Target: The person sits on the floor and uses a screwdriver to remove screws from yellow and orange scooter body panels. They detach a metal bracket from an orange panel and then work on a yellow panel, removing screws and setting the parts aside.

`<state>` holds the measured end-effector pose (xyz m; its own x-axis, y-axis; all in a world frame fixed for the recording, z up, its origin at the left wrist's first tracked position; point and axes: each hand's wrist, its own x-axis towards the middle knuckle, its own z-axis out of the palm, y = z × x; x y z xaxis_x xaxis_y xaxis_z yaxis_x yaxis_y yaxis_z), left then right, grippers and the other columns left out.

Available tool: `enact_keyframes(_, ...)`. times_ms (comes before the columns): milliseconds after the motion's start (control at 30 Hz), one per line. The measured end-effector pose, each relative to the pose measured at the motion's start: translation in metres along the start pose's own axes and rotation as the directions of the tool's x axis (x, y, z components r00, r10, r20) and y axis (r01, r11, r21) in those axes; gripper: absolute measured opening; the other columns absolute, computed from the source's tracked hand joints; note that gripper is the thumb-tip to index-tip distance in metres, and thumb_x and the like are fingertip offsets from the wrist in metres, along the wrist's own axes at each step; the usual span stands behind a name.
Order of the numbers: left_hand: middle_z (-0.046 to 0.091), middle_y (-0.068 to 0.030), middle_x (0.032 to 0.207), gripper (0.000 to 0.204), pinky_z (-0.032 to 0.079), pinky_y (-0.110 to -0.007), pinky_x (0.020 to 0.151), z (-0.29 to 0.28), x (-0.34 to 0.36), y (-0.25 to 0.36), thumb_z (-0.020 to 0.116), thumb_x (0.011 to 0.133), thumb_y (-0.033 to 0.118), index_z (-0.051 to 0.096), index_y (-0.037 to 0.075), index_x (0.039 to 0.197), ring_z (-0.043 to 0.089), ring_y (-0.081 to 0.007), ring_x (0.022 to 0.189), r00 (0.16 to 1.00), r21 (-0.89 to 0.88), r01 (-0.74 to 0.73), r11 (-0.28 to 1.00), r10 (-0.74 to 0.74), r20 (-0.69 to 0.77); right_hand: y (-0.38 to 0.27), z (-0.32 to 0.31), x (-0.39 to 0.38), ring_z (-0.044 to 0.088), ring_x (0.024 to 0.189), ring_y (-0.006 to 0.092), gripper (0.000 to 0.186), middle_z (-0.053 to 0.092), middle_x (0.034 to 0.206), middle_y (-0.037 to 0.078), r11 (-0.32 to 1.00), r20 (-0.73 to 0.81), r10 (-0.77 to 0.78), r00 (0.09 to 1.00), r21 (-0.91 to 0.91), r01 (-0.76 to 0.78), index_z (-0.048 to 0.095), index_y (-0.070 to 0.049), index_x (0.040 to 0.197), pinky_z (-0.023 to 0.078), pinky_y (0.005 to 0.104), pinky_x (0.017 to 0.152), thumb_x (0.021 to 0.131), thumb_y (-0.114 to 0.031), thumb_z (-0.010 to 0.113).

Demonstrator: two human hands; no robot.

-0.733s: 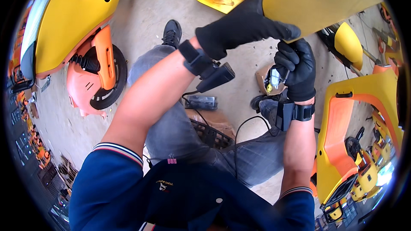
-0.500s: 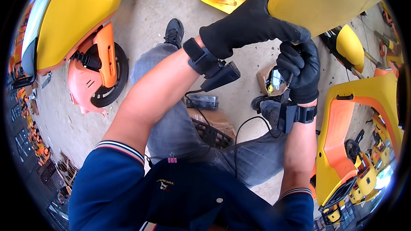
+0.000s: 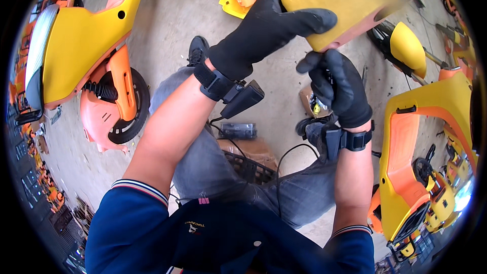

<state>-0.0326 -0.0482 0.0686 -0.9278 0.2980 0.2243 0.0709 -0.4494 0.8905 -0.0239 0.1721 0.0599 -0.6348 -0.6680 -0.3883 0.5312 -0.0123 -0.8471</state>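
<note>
Gloved left hand (image 3: 269, 25) gripping yellow body panel (image 3: 350, 0), lifting it higher than a moment ago, right hand (image 3: 337, 89) closing around a small tool (image 3: 318, 105) just under the panel's lower edge, concrete floor (image 3: 182, 15) lying open between the scooter bodies (image 3: 76, 45).
</note>
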Motion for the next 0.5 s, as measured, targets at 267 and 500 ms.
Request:
enact_keyframes(267,0.064,-0.0019,0.112,0.060,0.054,-0.027,0.076,0.005,-0.007,-0.025,0.073,0.085,0.036,0.049,0.008,0.133,0.063,-0.0093,0.094,0.941,-0.093,0.126,0.988,-0.149,-0.303,-0.019,-0.083,-0.007,0.047,0.058,0.0053,0.030,0.066,0.099,0.007,0.792,-0.432,-0.528,0.731,-0.560,0.242,0.061,-0.003,0.115,0.040,0.0196,0.051,0.098,-0.027,0.053)
enact_keyframes(500,0.063,-0.0025,0.109,0.061,0.052,-0.025,0.073,0.009,-0.008,-0.016,0.071,0.086,0.040,0.050,0.008,0.133,0.062,-0.0096,0.091,0.902,-0.003,0.337,0.942,-0.323,-0.286,-0.028,-0.108,-0.010,0.045,0.062,0.0054,0.040,0.064,0.102,0.006,0.817,-0.663,-0.567,0.489,-0.377,0.436,0.049,-0.005,0.134,0.039,0.0181,0.053,0.102,-0.029,0.047)
